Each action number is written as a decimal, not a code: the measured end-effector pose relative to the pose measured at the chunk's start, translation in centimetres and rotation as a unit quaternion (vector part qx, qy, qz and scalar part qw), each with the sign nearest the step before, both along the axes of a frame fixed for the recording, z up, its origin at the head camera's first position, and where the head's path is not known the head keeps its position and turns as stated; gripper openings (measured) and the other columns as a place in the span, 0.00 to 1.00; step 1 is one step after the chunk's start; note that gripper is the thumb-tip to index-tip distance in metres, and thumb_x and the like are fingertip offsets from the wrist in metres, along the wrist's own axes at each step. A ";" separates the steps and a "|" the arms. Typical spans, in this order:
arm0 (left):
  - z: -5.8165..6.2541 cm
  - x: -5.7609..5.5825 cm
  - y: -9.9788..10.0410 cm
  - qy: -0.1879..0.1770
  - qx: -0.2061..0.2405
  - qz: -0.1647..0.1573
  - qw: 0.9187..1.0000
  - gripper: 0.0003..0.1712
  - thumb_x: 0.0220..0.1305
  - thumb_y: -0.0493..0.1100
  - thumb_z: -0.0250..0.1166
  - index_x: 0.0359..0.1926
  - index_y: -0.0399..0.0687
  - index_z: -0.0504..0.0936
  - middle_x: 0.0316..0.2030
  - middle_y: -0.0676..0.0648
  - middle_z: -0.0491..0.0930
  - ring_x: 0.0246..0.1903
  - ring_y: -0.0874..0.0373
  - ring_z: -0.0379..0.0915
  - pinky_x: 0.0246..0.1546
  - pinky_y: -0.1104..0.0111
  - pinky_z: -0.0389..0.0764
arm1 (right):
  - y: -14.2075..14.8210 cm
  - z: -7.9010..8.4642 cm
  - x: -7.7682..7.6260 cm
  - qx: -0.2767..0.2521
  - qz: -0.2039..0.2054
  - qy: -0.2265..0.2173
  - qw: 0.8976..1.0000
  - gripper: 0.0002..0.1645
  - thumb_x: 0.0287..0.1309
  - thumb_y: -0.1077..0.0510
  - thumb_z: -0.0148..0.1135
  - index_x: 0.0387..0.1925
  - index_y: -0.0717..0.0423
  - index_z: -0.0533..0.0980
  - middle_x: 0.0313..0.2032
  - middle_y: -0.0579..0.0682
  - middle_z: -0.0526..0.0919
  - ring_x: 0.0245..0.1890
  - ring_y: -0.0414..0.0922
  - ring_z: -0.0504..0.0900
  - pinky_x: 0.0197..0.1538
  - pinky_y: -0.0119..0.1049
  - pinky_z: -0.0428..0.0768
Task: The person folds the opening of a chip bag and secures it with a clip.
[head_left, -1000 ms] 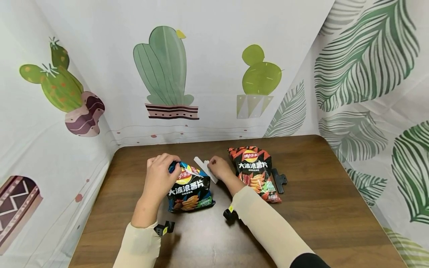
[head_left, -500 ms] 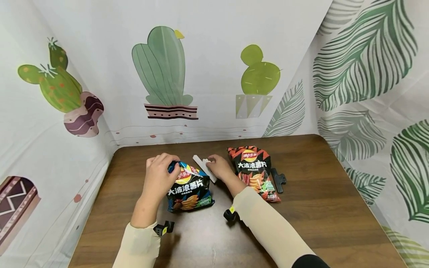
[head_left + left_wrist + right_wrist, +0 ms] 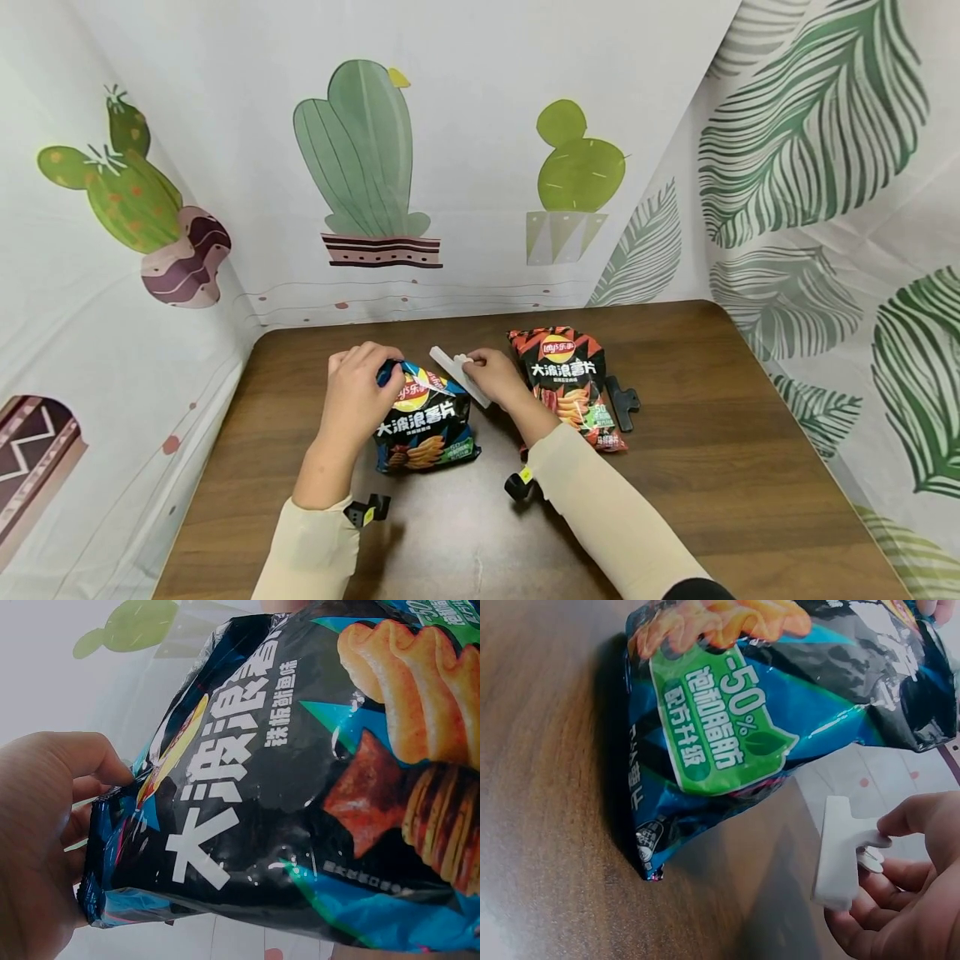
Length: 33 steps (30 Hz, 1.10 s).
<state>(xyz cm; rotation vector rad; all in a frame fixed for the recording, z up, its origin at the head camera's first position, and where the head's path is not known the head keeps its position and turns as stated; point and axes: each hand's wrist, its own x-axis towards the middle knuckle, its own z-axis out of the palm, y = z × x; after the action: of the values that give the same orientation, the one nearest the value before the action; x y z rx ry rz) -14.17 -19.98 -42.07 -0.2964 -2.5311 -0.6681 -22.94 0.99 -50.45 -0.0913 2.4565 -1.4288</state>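
Observation:
My left hand (image 3: pixel 357 392) grips the top edge of a blue and black chip bag (image 3: pixel 423 417), which stands tilted on the table. In the left wrist view the thumb and curled fingers (image 3: pixel 94 761) pinch the bag's crumpled top. Just right of that bag, my right hand (image 3: pixel 495 377) holds a white bag clip (image 3: pixel 454 367). The right wrist view shows the clip (image 3: pixel 836 855) with thumb and fingers pinching its handle tabs; its long bar faces the blue chip bag (image 3: pixel 840 712) without touching it. Whether the clip's jaws stand apart cannot be seen.
A red and black chip bag (image 3: pixel 567 387) lies right of my right hand. Beside its right edge rests a black bag clip (image 3: pixel 623 403). The brown wooden table (image 3: pixel 720 467) ends at a printed cloth backdrop (image 3: pixel 480 167) at the back and sides.
The white clip and my right hand have shifted only slightly; the right forearm has moved a little to the right. My left hand keeps its grip on the blue bag.

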 end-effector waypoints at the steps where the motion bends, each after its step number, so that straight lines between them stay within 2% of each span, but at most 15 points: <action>1: 0.0 0.0 0.0 0.000 0.000 -0.001 1.000 0.03 0.62 0.39 0.66 0.37 0.49 0.86 0.37 0.48 0.85 0.38 0.50 0.81 0.50 0.52 0.66 | 0.1 0.1 0.1 -0.006 -0.002 0.001 1.000 0.23 0.69 0.51 0.56 0.60 0.56 0.78 0.55 0.57 0.84 0.52 0.52 0.83 0.55 0.47 0.80; 13: -0.1 -0.1 0.2 -0.003 -0.003 -0.004 1.000 0.05 0.63 0.39 0.66 0.38 0.49 0.87 0.38 0.49 0.86 0.40 0.49 0.80 0.55 0.49 0.65 | 1.0 1.0 1.0 -0.047 0.002 0.037 0.998 0.21 0.69 0.49 0.59 0.59 0.52 0.79 0.48 0.54 0.83 0.47 0.49 0.80 0.50 0.43 0.78; 23: 0.0 -0.2 0.2 -0.005 -0.011 -0.003 1.000 0.05 0.64 0.40 0.66 0.39 0.50 0.87 0.39 0.49 0.86 0.42 0.49 0.79 0.62 0.46 0.63 | 1.7 2.0 2.0 -0.123 0.007 0.028 0.992 0.21 0.70 0.48 0.60 0.61 0.46 0.78 0.57 0.54 0.84 0.55 0.50 0.81 0.54 0.45 0.79; 33: 0.0 -0.2 0.3 0.001 -0.009 -0.007 1.000 0.05 0.64 0.39 0.66 0.40 0.50 0.87 0.39 0.49 0.86 0.42 0.49 0.79 0.67 0.41 0.60 | 1.9 2.7 2.9 -0.174 0.012 0.025 0.984 0.23 0.70 0.48 0.61 0.62 0.48 0.77 0.55 0.54 0.84 0.52 0.47 0.80 0.52 0.38 0.77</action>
<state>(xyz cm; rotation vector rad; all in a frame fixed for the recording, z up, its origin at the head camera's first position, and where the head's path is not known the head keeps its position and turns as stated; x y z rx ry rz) -14.33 -19.70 -42.07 -0.3209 -2.5360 -0.6501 -20.04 2.94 -47.80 -0.2337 2.2081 -1.8506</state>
